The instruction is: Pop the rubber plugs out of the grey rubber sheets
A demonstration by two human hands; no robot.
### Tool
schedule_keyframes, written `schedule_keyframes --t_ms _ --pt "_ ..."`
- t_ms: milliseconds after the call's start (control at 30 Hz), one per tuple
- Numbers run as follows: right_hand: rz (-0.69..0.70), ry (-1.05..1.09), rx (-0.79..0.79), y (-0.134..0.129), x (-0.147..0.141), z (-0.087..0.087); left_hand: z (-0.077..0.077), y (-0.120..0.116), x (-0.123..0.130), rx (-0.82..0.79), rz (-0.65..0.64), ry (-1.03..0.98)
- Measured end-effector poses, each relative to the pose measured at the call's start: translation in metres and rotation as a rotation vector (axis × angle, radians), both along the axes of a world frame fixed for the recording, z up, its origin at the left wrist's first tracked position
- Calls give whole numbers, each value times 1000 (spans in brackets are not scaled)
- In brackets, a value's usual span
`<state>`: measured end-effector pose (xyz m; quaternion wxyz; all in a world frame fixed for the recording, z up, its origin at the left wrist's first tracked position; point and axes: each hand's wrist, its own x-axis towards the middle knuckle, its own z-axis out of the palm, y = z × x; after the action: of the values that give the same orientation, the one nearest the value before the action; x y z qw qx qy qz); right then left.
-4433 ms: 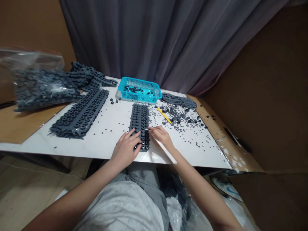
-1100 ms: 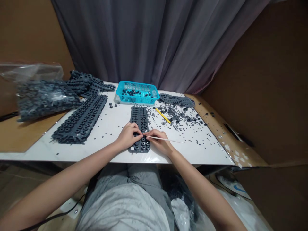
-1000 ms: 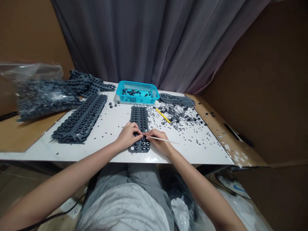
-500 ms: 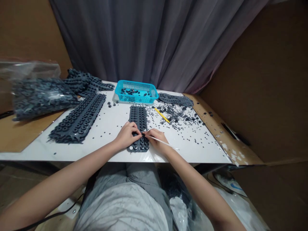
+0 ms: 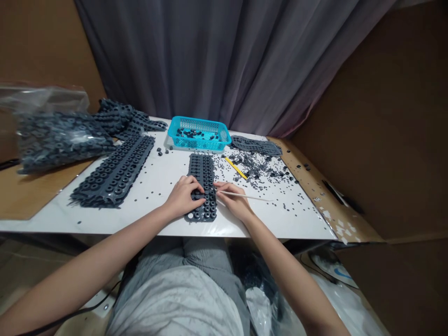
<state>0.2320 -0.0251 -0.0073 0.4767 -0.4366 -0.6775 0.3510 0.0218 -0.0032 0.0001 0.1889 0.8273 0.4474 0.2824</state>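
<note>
A dark grey moulded rubber sheet (image 5: 202, 168) with rows of round, ring-like studs lies lengthwise before me on the white table. My left hand (image 5: 184, 195) rests on its left side, thumb and fingers apart, with nothing visible between them. Just off the sheet's right edge, my right hand (image 5: 234, 199) pinches a thin white stick (image 5: 254, 197), whose free end points to the right. The fingertips of that hand are close to the studs; whether they touch is not clear. A white round spot (image 5: 190, 215) shows at the sheet's lower left corner.
Stacked studded sheets (image 5: 112, 172) lie at left beside a clear bag of grey parts (image 5: 63, 140). A blue basket (image 5: 199, 143) holding small black pieces stands at the back. Small dark bits (image 5: 259, 163) and a yellow strip (image 5: 235, 168) are scattered at right, near another sheet (image 5: 257, 145).
My right hand has moved right, away from the left hand, carrying the white stick off the sheet's middle. The left thumb and fingers have spread apart.
</note>
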Motion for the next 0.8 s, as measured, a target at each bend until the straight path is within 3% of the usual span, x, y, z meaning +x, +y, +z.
schedule_keyframes --t_ms 167,400,800 --pt "118 -73 27 0 -3 1 -1 -3 1 -2 77 74" --pt "174 -31 3 -6 -4 5 -2 -4 0 1 66 62" --pt "170 -37 -69 -9 -5 6 -1 -3 3 32 44 29"
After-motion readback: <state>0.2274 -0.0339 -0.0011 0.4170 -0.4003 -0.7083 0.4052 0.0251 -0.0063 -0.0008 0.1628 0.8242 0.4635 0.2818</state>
